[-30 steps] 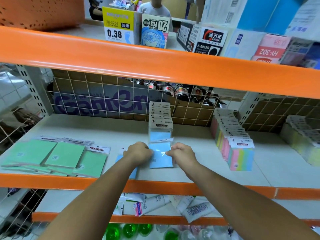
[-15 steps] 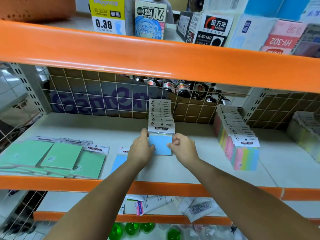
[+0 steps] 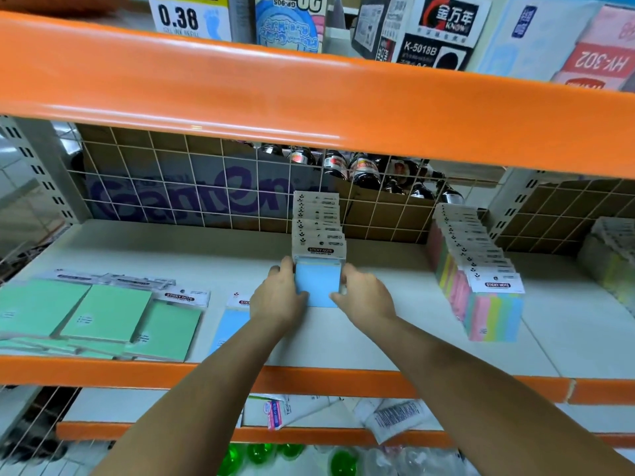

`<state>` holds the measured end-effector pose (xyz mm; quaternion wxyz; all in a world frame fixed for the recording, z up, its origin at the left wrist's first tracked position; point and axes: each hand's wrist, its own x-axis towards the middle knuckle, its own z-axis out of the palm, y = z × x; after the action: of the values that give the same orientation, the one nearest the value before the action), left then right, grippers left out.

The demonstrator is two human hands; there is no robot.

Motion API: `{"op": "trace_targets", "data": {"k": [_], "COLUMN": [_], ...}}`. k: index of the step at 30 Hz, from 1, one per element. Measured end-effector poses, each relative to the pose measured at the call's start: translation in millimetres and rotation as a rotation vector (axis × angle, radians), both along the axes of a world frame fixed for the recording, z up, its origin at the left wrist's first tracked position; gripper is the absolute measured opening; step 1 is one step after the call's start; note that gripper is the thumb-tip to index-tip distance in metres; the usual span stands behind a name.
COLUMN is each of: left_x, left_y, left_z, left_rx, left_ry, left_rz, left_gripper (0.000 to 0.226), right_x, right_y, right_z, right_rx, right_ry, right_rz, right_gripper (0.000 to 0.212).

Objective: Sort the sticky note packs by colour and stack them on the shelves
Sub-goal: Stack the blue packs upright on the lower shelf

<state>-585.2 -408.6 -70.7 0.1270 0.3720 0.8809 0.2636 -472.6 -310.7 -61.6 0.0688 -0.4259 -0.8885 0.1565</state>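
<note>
My left hand (image 3: 278, 297) and right hand (image 3: 364, 297) reach in under the thick orange steel beam (image 3: 309, 108) of the upper shelf, which caps the opening from above. Bare pale shelf board (image 3: 378, 338) lies open beneath my wrists and to the right, up to the upright row of pastel striped sticky note packs (image 3: 481, 280). To my left, a flat light blue pack (image 3: 230, 324) lies just beside my wrist, and the flat green sticky note packs (image 3: 103, 314) fill the shelf beyond. Straight ahead, the standing row of blue sticky note packs (image 3: 318, 235) runs back to the white wire grid (image 3: 192, 187) that closes the rear.
</note>
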Motion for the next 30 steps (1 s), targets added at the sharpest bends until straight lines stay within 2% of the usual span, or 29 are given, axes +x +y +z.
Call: {"op": "trace_targets", "data": {"k": [7,12,17,23,30], "left_x": [-1.0,-1.4,-12.2,-28.5,-31.8], "left_y": [3.7,-0.9,-23.0,-63.6,-100.0], "left_z": [1.0,4.1,17.2,23.7,13.9], "left_rx": [-0.043,-0.055,-0.118,-0.306,-0.43], "left_ry": [0.042,-0.001,0.177,0.294,0.253], "left_rz": [-0.009,0.009,-0.008,-0.031,-0.041], "left_gripper": [0.043,0.037,0.041,0.049,0.058], "right_x": [-1.4,2.5,9.3,3.5,-17.8], "right_y": [4.2,-3.6,-25.3,-68.4,-109.1], "right_z": [-1.0,6.6,14.6,13.7,6.6], "right_rx": [0.104,0.154,0.299,0.256,0.116], "right_ry": [-0.102,-0.143,-0.232,-0.222,-0.204], "right_rz": [0.06,0.058,0.176,0.351,0.326], "right_gripper": [0.048,0.035,0.032,0.038,0.051]}}
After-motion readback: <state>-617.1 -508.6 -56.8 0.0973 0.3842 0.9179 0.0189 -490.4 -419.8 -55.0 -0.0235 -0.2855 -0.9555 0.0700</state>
